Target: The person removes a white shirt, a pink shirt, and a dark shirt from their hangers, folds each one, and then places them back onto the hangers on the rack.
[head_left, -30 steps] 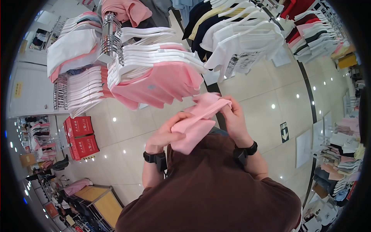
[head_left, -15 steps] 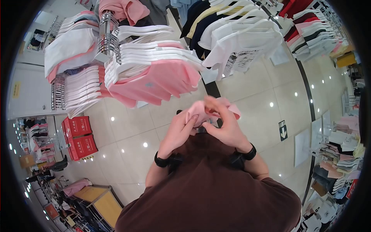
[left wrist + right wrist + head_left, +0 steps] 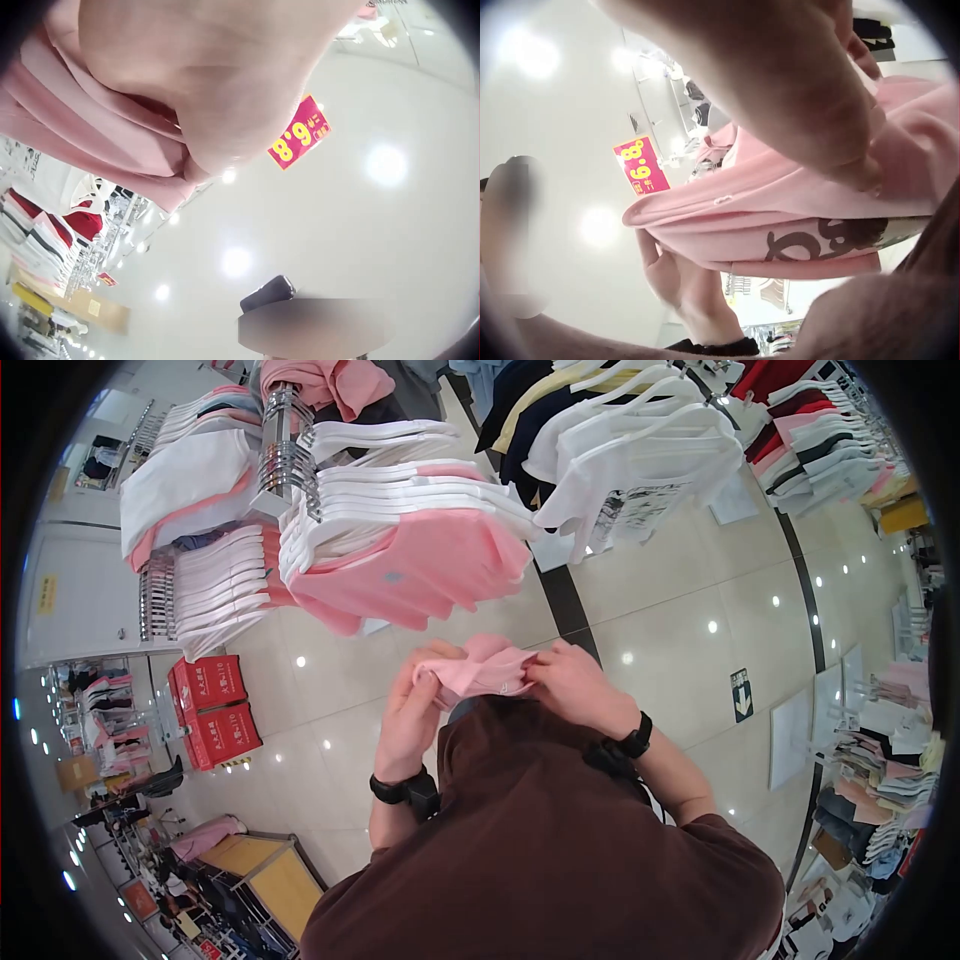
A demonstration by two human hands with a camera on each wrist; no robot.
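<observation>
A bunched pink garment point(image 3: 485, 672) is held up in front of the waist, between both hands. My left hand point(image 3: 405, 710) grips its left end, thumb over the cloth and fingers behind. My right hand point(image 3: 580, 685) pinches the right end with curled fingers. In the right wrist view, the pink cloth point(image 3: 795, 199) hangs in folds, with dark printed lettering point(image 3: 802, 246) showing under an edge. The left wrist view has folds of the same garment point(image 3: 97, 135) pressed against the palm.
Ahead, a rack carries pink shirts point(image 3: 420, 570) on white hangers. White printed shirts point(image 3: 640, 470) hang to its right. Red boxes point(image 3: 215, 710) are stacked on the tiled floor point(image 3: 330, 780) at left. More clothes racks point(image 3: 870, 800) line the right side.
The pink garment hung longer and folded between the hands, then was turned and gathered. Both hands have since moved apart to its two ends and sit lower, nearer the body.
</observation>
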